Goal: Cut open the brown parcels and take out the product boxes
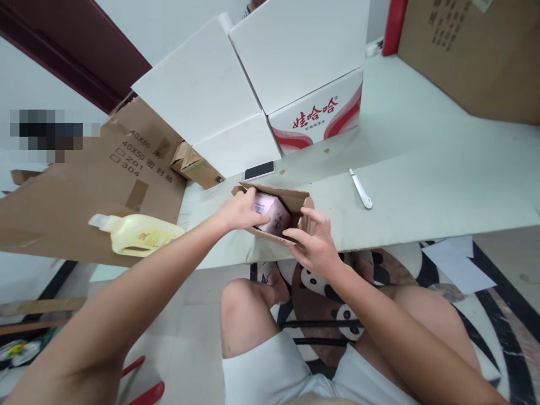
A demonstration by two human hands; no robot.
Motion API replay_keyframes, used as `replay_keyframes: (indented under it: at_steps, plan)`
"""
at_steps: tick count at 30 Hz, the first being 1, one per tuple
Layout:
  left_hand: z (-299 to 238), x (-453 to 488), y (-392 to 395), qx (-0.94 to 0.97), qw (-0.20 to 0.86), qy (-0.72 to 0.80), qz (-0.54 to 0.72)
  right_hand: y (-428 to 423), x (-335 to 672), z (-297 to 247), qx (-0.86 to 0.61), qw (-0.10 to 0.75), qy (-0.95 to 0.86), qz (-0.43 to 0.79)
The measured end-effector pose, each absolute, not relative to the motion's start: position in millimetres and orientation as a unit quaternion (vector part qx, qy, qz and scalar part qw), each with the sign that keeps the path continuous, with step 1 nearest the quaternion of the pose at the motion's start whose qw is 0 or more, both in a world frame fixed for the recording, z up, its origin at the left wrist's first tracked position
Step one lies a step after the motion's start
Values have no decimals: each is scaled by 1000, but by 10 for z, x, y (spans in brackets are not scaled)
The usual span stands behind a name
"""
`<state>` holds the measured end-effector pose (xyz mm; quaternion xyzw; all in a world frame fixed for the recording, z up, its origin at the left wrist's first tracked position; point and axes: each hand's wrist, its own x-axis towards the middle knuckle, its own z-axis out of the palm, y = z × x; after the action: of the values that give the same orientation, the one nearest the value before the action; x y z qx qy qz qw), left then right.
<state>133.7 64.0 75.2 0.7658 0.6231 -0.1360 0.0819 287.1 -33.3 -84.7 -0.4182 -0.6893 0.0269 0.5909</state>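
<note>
A small open cardboard box [291,198] stands near the table's front edge. Inside its left part sits a pink printed box [276,218], tilted. My left hand [245,210] is closed on the pink box, thumb across its near face and fingers at its far top edge. At the cardboard box's right end, my right hand [315,239] grips the walls, with its fingers on the end flap and its thumb by the near rim. The bottom of the cardboard box is mostly hidden.
A white utility knife [360,190] lies to the right, and a phone [259,170] behind the box. White cartons [316,118] line the back. Left are a yellow bottle [141,233] and a large brown carton [126,191]; another brown carton [472,67] is far right.
</note>
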Motion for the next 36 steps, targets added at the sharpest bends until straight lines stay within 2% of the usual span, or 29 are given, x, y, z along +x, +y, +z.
replay_keyframes:
  at_steps: [4, 7, 9, 12, 14, 16, 19, 21, 24, 27, 29, 32, 36]
  plan:
    - [1181, 1203, 627, 770, 94, 627, 71, -285, 2868, -924, -443, 627, -637, 76]
    - [1496, 962, 687, 727, 144, 623, 252, -234, 2886, -962, -481, 631, -595, 126]
    - [1620, 771, 743, 713, 204, 559, 370, -174, 2894, -977, -527, 608, -572, 162]
    - [1655, 551, 804, 691, 257, 487, 468, -10, 2836, -999, -574, 568, -546, 224]
    - [1609, 445, 832, 663, 263, 488, 503, 135, 2724, -1013, -554, 529, -582, 273]
    - [1536, 330, 859, 641, 272, 491, 523, 269, 2566, -1026, -485, 447, -675, 331]
    - [1409, 128, 868, 652, 291, 480, 511, 393, 2353, -1057, -385, 339, -757, 405]
    - [1321, 40, 817, 671, 316, 468, 480, 429, 2306, -1095, -371, 361, -720, 463]
    - [1171, 112, 672, 676, 386, 463, 424, 443, 2410, -1168, -366, 468, -597, 540]
    - [985, 417, 589, 635, 424, 542, 351, 385, 2626, -1206, -375, 575, -555, 469]
    - [837, 675, 633, 610, 421, 609, 283, 303, 2761, -1196, -393, 595, -584, 387]
    - [602, 1066, 816, 592, 424, 657, 195, 184, 2902, -1163, -433, 541, -641, 329]
    - [403, 1500, 1054, 620, 419, 652, 125, 177, 3046, -1161, -512, 488, -627, 327]
